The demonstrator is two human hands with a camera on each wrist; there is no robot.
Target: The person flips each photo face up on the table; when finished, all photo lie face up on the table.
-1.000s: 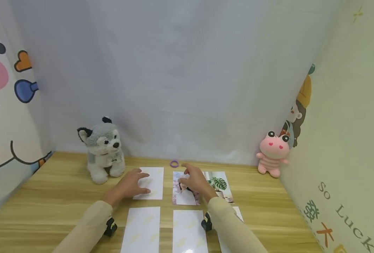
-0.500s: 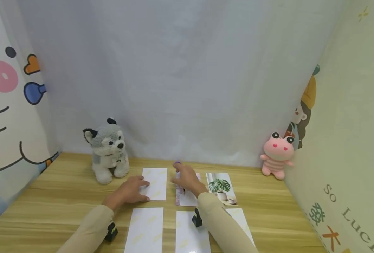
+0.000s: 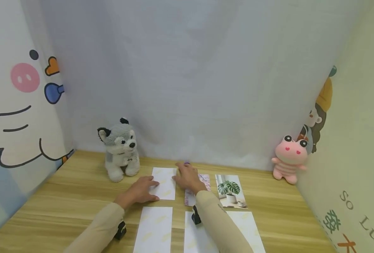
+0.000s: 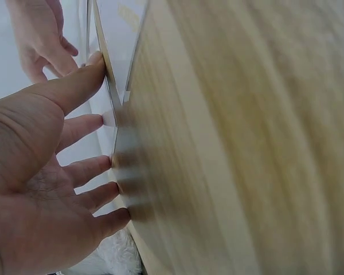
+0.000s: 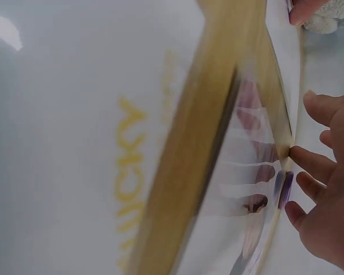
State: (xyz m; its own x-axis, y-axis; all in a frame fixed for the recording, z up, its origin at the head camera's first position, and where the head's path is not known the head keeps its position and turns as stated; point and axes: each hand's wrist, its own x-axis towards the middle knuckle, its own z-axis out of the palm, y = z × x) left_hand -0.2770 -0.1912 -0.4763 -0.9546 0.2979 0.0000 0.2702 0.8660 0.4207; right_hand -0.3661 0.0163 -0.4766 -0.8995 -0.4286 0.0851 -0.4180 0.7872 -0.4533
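My left hand (image 3: 139,190) rests at the left side of a white card (image 3: 168,182) in the back row, fingers spread and fairly straight. In the left wrist view its thumb and fingertips (image 4: 112,220) lie along the card and tabletop. My right hand (image 3: 188,178) reaches over a pink-blossom picture card (image 3: 205,180), partly hiding it. Its thumb is near the white card's right edge, and nothing shows gripped in it. In the right wrist view, the loosely spread fingers of the right hand (image 5: 332,183) are near a purple ring (image 5: 285,190).
Right of the blossom card lies a potted-plant picture card (image 3: 230,191). Several white cards, including this front-left one (image 3: 155,225), form a nearer row. A husky plush (image 3: 120,151) sits at the back left, a pink plush (image 3: 289,158) at the back right, before a pale curtain (image 3: 202,80).
My right hand has moved left from over the blossom card to the white card's right edge. My left hand stays beside that card. The head view has turned slightly left.
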